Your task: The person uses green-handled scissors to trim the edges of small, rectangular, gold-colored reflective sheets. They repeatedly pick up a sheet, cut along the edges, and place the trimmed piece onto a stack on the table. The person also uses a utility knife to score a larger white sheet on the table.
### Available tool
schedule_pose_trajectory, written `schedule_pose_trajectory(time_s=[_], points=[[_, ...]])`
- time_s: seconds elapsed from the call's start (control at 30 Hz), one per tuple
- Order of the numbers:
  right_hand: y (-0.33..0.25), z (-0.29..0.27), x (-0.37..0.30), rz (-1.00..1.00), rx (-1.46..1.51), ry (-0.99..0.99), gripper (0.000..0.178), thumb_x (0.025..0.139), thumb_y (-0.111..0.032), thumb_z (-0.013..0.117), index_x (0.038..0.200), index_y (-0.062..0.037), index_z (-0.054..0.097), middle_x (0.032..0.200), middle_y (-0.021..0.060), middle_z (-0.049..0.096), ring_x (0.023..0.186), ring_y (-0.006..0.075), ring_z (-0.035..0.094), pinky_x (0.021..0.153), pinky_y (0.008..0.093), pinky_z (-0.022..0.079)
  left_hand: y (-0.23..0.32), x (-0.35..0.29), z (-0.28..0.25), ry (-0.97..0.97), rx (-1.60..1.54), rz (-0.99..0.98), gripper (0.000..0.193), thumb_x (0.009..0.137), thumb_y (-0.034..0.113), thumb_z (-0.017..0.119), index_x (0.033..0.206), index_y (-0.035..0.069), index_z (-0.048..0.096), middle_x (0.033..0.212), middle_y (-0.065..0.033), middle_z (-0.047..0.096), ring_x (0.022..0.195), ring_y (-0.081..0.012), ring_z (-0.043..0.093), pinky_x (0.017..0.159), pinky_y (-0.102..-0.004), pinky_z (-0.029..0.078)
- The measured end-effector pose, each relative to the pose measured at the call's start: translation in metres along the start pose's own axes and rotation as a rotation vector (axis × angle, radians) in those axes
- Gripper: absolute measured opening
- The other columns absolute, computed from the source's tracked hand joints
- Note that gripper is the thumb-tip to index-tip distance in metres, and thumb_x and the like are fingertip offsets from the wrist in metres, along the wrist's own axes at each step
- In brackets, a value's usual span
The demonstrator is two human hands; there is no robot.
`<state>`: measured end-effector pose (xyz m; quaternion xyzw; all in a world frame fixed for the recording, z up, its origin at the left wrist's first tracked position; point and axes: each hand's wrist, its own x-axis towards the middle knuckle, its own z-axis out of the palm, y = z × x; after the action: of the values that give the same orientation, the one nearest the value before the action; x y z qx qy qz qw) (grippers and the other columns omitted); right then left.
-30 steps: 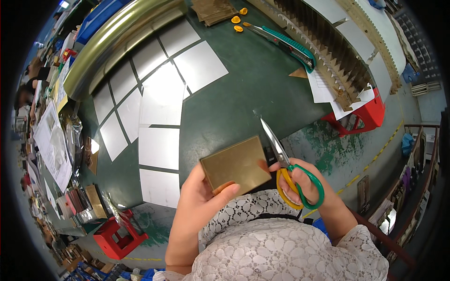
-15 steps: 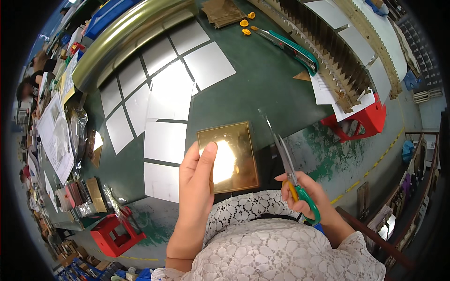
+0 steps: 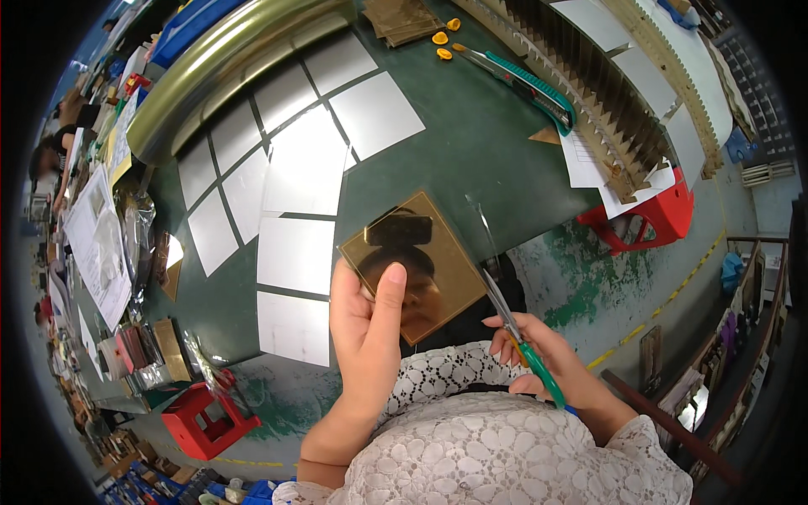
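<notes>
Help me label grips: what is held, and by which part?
Left hand: a shiny gold rectangular plate, by its lower left edge, thumb on its face. Right hand: silver metal scissors, by their green and yellow handles.

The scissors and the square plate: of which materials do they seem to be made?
Scissors: the blades look like polished steel, grey and shiny; the handle is probably plastic, smooth and green.
Plate: gold, mirror finish, with clear reflections; perhaps metal, glass or acrylic.

The plate (image 3: 450,273) is between sheets (image 3: 295,254), left, and scissors (image 3: 508,318), right
</notes>
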<state>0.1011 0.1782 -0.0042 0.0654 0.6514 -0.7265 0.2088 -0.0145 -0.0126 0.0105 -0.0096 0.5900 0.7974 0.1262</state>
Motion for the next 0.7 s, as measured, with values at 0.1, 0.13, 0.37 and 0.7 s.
schedule_pose_trajectory(time_s=[0.1, 0.13, 0.37, 0.7], points=[[-0.0005, 0.0012, 0.0010, 0.016, 0.024, 0.006, 0.078, 0.070, -0.029, 0.083, 0.133, -0.0061, 0.044, 0.099, 0.0035, 0.054, 0.085, 0.0105, 0.050, 0.078, 0.0242, 0.040, 0.0004, -0.0027, 0.0028, -0.006, 0.011, 0.014, 0.033, 0.097, 0.009, 0.049, 0.127, -0.003, 0.044, 0.117, -0.0094, 0.057, 0.106, -0.0122, 0.055, 0.092, -0.0256, 0.042], [0.0004, 0.0025, 0.0011, 0.027, 0.044, 0.014, 0.081, 0.069, -0.035, 0.083, 0.133, -0.0048, 0.043, 0.099, 0.0036, 0.054, 0.084, 0.0095, 0.049, 0.077, 0.0229, 0.038, 0.0001, -0.0036, 0.0027, -0.003, 0.017, 0.015, 0.032, 0.097, 0.009, 0.049, 0.126, -0.003, 0.044, 0.117, -0.0095, 0.057, 0.106, -0.0122, 0.055, 0.092, -0.0256, 0.042], [0.0040, 0.0017, 0.0011, 0.035, 0.027, 0.047, 0.084, 0.070, -0.042, 0.082, 0.133, -0.0036, 0.043, 0.098, 0.0037, 0.055, 0.081, 0.0084, 0.049, 0.075, 0.0221, 0.036, -0.0018, -0.0042, 0.0053, 0.025, 0.041, 0.009, 0.023, 0.097, 0.010, 0.050, 0.117, -0.001, 0.044, 0.099, -0.0039, 0.057, 0.084, -0.0054, 0.053, 0.073, -0.0200, 0.044], [0.0033, -0.0015, 0.0010, -0.031, -0.043, 0.044, 0.073, 0.071, -0.023, 0.083, 0.131, -0.0052, 0.046, 0.096, 0.0021, 0.053, 0.081, 0.0107, 0.049, 0.074, 0.0246, 0.043, -0.0058, -0.0035, 0.0046, 0.013, 0.055, 0.011, 0.023, 0.098, 0.010, 0.050, 0.118, -0.001, 0.045, 0.099, -0.0030, 0.057, 0.084, -0.0053, 0.052, 0.074, -0.0204, 0.042]])
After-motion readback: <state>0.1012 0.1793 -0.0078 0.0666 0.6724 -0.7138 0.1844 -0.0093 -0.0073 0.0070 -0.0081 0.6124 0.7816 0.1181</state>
